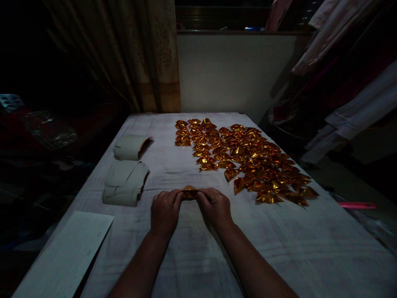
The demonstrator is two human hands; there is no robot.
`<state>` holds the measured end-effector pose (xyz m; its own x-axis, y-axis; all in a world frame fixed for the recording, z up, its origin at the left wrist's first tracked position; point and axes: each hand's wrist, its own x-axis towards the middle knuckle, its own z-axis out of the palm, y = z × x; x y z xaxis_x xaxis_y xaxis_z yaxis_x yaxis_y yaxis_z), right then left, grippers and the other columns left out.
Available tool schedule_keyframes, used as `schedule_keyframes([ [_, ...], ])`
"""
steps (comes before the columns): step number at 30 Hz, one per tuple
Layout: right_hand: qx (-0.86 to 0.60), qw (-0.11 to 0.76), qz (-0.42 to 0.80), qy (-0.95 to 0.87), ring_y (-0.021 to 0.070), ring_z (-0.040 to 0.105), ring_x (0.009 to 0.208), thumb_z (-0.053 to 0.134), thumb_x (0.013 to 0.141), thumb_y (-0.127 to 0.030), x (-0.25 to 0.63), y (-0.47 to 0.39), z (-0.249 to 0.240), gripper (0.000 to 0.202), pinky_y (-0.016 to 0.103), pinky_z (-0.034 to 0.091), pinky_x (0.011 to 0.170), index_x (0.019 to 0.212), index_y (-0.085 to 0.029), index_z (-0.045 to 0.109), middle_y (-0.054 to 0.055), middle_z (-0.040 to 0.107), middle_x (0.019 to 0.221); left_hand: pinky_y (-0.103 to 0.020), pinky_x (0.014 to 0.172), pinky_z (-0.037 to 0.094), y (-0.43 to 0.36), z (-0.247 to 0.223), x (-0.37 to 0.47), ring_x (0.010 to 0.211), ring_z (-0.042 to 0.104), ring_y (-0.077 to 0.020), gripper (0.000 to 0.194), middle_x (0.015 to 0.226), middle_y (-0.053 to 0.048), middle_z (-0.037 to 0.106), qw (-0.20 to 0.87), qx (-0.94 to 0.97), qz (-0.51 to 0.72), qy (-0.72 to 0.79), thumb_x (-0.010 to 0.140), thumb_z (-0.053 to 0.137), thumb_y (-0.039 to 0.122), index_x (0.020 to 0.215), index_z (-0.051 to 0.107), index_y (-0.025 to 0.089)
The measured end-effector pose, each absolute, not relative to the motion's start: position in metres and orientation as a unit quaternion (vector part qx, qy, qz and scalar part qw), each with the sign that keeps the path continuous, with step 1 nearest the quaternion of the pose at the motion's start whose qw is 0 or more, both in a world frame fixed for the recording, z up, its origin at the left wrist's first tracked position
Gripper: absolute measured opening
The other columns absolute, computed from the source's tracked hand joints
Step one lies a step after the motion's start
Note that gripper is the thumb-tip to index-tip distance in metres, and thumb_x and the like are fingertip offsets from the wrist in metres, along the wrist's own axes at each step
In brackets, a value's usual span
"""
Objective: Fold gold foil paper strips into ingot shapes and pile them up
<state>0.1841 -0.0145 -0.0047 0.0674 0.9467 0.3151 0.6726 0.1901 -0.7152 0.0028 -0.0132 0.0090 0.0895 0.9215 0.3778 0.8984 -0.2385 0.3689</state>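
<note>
Between my two hands, low over the middle of the table, is a folded piece of gold foil paper (189, 193). My left hand (165, 211) pinches its left end between thumb and fingers. The right end is pinched the same way by my right hand (216, 208). Many folded gold foil pieces (238, 151) lie in rows and a heap beyond my right hand. To the left of my left hand rest two stacks of pale paper sheets, a curled far stack (128, 147) and a flatter near stack (124, 182).
A white cloth covers the table (192, 256). A pale flat board (66, 252) lies at its left front edge. Behind the table are a patterned curtain (158, 62) and a pale wall (229, 74). Clothes (362, 107) hang at the right, above a pink handle (356, 205).
</note>
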Motion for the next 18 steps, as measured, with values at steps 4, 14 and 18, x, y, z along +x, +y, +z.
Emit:
schedule_keyframes([
  [4, -0.609, 0.403, 0.164, -0.663, 0.0182, 0.071, 0.081, 0.060, 0.090, -0.028, 0.1840, -0.0142, -0.0070, 0.018, 0.027, 0.054, 0.078, 0.091, -0.026, 0.078, 0.002, 0.077, 0.088, -0.035, 0.076, 0.044, -0.0134, 0.0077, 0.0034, 0.078, 0.067, -0.0223, 0.025, 0.082, -0.005, 0.075, 0.008, 0.747, 0.268, 0.609, 0.098, 0.051, 0.029, 0.096, 0.074, 0.021],
  [14, -0.612, 0.394, 0.159, -0.667, 0.0174, 0.071, 0.079, 0.059, 0.091, -0.028, 0.1829, -0.0152, -0.0025, 0.020, 0.025, 0.052, 0.075, 0.089, -0.026, 0.078, 0.002, 0.077, 0.086, -0.036, 0.076, 0.043, -0.0144, 0.0080, 0.0052, 0.080, 0.067, -0.0228, 0.024, 0.086, -0.004, 0.076, 0.006, 0.761, 0.257, 0.595, 0.099, 0.050, 0.029, 0.096, 0.073, 0.022],
  [18, -0.608, 0.391, 0.159, -0.672, 0.0175, 0.070, 0.080, 0.056, 0.091, -0.028, 0.1831, -0.0160, -0.0021, 0.021, 0.025, 0.051, 0.075, 0.091, -0.026, 0.078, 0.002, 0.077, 0.086, -0.036, 0.078, 0.044, -0.0141, 0.0083, 0.0048, 0.082, 0.067, -0.0222, 0.023, 0.086, -0.005, 0.076, 0.019, 0.757, 0.261, 0.599, 0.099, 0.051, 0.029, 0.097, 0.072, 0.022],
])
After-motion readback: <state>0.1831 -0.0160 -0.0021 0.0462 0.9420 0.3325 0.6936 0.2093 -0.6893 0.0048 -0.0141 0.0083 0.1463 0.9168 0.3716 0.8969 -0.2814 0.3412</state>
